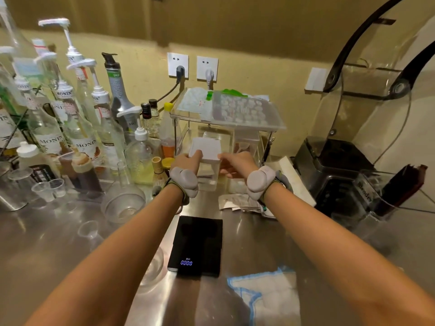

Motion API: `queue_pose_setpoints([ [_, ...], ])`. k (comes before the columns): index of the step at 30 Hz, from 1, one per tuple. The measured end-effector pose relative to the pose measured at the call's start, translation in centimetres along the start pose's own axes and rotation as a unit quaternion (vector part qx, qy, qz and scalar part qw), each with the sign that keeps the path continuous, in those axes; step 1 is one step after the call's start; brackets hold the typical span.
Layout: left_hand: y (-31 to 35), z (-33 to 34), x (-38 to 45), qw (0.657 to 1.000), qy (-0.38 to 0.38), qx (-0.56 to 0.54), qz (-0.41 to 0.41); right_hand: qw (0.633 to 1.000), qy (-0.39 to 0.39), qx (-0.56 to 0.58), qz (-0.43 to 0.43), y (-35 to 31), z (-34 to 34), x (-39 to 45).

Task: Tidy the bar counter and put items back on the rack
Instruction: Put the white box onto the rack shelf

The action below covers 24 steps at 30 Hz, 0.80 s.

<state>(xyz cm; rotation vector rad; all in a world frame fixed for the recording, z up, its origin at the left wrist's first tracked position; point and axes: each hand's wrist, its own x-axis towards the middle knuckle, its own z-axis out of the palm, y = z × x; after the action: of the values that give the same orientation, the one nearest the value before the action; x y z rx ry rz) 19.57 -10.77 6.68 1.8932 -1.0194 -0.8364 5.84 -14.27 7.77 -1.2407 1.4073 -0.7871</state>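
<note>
Both my hands hold a clear plastic box with a white lid (207, 149) at the middle of the steel counter (58, 231). My left hand (187, 162) grips its left side, fingers on the lid's edge. My right hand (235, 163) grips its right side. The box sits in front of a clear acrylic rack (266, 140), under the rack's top shelf, which carries flat packets (240, 109). Some paper sachets show inside the box.
Syrup pump bottles (77, 128) crowd the left. A glass flask (122, 198), small cups (49, 189) and a bamboo whisk (158, 170) stand near them. A black scale (197, 245) lies close in front, a white cloth (266, 297) beside it. A blender (348, 175) stands right; torn sachets (237, 202) lie on the counter.
</note>
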Motion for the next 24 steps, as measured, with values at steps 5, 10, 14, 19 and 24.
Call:
queue_pose_setpoints([
  [5, 0.2, -0.3, -0.1, 1.000, -0.005, 0.011, 0.008, 1.000, 0.010, 0.000, -0.007, -0.3, 0.3, -0.4],
  [10, 0.9, -0.4, -0.4, 1.000, -0.020, 0.009, 0.022, 0.999, 0.029, 0.014, -0.009, -0.7, 0.1, -0.7],
  [14, 1.9, -1.2, -0.6, 0.998, -0.037, -0.036, 0.032, 0.998, 0.044, 0.035, -0.018, -1.5, -0.4, -0.7],
  [19, 2.4, -1.7, 0.9, 0.992, -0.092, -0.081, 0.014, 0.996, 0.062, 0.064, -0.023, -2.1, -0.2, -0.1],
  [24, 2.8, -1.6, 1.5, 0.989, -0.109, -0.096, 0.018, 0.990, 0.072, 0.118, -0.004, -1.6, 0.4, 1.4],
])
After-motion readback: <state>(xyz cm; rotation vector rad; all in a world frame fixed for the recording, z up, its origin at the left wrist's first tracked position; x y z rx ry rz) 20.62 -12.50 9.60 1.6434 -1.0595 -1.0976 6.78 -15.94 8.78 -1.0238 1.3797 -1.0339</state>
